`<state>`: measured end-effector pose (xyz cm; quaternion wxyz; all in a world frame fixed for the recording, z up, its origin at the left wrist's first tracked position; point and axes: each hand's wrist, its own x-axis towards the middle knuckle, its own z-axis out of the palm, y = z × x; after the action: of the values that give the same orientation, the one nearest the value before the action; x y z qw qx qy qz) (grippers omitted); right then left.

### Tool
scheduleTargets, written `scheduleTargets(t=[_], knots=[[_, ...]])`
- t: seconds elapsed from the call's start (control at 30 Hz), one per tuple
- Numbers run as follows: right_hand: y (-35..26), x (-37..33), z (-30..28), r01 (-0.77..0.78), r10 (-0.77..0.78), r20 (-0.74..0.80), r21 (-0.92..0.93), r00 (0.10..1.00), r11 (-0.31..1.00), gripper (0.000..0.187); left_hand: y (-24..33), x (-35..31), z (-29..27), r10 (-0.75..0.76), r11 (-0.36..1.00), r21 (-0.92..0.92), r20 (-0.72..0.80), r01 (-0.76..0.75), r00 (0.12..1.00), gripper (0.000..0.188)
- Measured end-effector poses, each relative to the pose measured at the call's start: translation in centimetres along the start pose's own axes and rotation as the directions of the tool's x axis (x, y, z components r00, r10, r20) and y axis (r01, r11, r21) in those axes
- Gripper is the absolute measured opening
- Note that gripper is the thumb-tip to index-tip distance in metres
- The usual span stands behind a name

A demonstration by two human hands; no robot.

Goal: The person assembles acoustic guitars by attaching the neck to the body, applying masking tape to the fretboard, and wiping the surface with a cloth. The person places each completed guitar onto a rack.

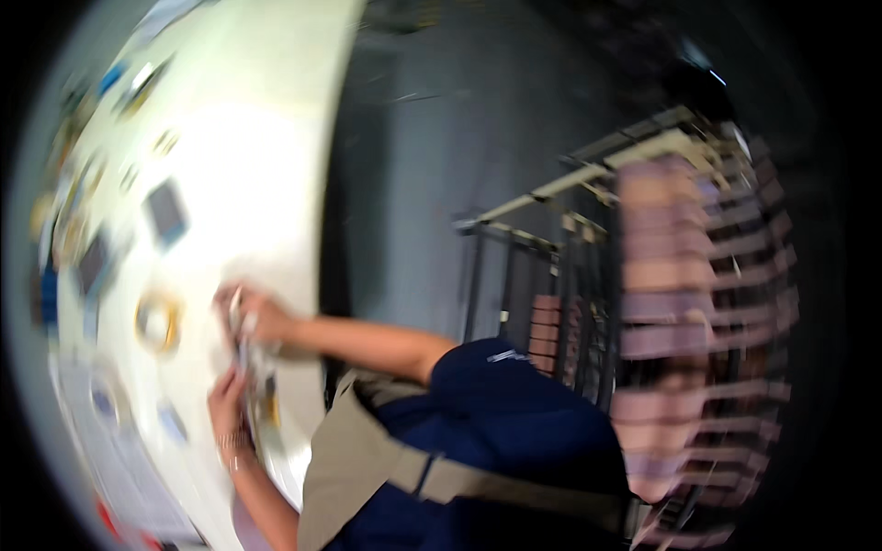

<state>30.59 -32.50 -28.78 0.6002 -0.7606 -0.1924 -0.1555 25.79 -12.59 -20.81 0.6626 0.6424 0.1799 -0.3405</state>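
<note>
A small pale item (236, 309) sits in the person's hands above the white table (276, 138), near its edge; motion blur hides its exact shape. The right hand (262, 317) has its fingers drawn in narrowly around it. The left hand (227, 402) is at six o'clock from the item, its fingertips close together at the item's lower end; I cannot tell whether they pinch it or only touch it. A light band (233, 440) circles the left wrist. At five o'clock, just beside the left hand, lies a blurred yellow and dark object (273, 401). A yellowish ring (158, 323), like a tape roll, lies near at nine o'clock. A dark grey block (167, 213) lies at eleven, another dark block (94, 264) farther off at ten, and a large pale sheet (124, 459) at seven. The person's navy sleeve (487, 367) is at four o'clock. Well apart, at three, a rack (666, 253) carries rows of pinkish pieces.
</note>
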Motion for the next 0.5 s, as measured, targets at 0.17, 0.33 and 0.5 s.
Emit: scheduleTargets(t=[0.17,0.33,0.5], knots=[[-6.9,-0.5,-0.8,-0.232,0.23,-0.186,0.009,0.955,0.973,0.06,-1.5,1.9,-1.0,-0.037,0.999,-0.018,-0.053,0.036,0.998,0.04],[-1.5,-6.0,0.2,-0.396,0.685,-0.449,0.58,0.573,0.712,0.055,-1.5,2.1,-1.2,-0.013,0.998,-0.057,-0.059,0.01,0.998,0.038],[-3.2,0.5,-11.3,-0.577,0.496,-0.302,-0.317,0.814,0.753,0.032,0.5,-1.6,0.6,0.21,0.898,0.424,-0.173,-0.12,0.962,0.041]])
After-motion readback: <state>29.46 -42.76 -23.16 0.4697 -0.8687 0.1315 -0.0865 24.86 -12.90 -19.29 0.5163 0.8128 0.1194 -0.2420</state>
